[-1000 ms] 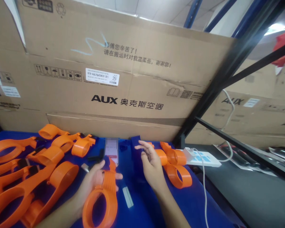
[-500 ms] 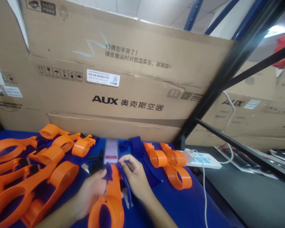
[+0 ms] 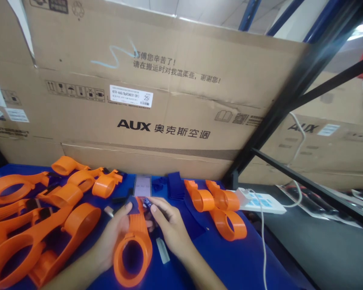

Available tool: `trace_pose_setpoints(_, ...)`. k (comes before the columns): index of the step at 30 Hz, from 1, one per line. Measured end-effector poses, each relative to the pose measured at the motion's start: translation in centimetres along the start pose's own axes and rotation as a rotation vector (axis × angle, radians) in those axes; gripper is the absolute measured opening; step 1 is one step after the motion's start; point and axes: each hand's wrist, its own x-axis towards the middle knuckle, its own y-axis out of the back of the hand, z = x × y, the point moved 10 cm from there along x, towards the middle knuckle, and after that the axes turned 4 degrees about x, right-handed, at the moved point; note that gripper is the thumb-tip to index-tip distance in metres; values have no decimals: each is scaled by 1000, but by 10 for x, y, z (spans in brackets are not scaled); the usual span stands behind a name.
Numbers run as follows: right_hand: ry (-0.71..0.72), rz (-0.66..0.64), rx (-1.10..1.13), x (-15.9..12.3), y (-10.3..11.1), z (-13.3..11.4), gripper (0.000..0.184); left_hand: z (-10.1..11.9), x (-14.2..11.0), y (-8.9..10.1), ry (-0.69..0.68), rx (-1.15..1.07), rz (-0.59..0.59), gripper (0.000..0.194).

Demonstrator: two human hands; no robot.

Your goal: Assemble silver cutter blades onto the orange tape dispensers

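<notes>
My left hand [image 3: 119,233] is closed around the handle of an orange tape dispenser [image 3: 133,262], its ring pointing toward me. The left thumb presses a dark blue strip [image 3: 133,206] against the dispenser's far end. My right hand [image 3: 169,225] pinches the strip's other part, bunched at that same end, between thumb and fingers. Some of the right fingers are hidden behind the dispenser. A small grey metal strip [image 3: 162,250] lies on the blue table surface just below my right hand. Beyond both hands lies a phone [image 3: 142,186] with its screen lit.
Several orange tape dispensers [image 3: 33,237] are piled on the left. More orange dispensers [image 3: 226,223] lie at the right, beside folded dark blue pieces [image 3: 176,185]. A white power strip [image 3: 264,202] with a cable sits near a black rack post [image 3: 269,117]. Cardboard [image 3: 169,104] stands behind.
The blue strip, hanging long beside the dispenser before, is now bunched up at its far end. The dispenser has shifted slightly up and left, and the metal strip shows more fully.
</notes>
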Motion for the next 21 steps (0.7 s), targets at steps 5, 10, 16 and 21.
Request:
trace_pose_setpoints(5,215,38,-252,-2,4,-24,34,19,-2,9,-152,48,112,41)
trace_pose_setpoints(10,253,-36,-312,-6,-8,-25,33,25,-5,21,-235,66,182,46)
trace_pose_setpoints(16,269,-57,-334,-6,-12,-28,28,32,-6,20,-328,133,192,46)
trace_pose_setpoints(21,228,-56,-350,-5,-12,-24,31,37,-8,16,-362,172,188,44)
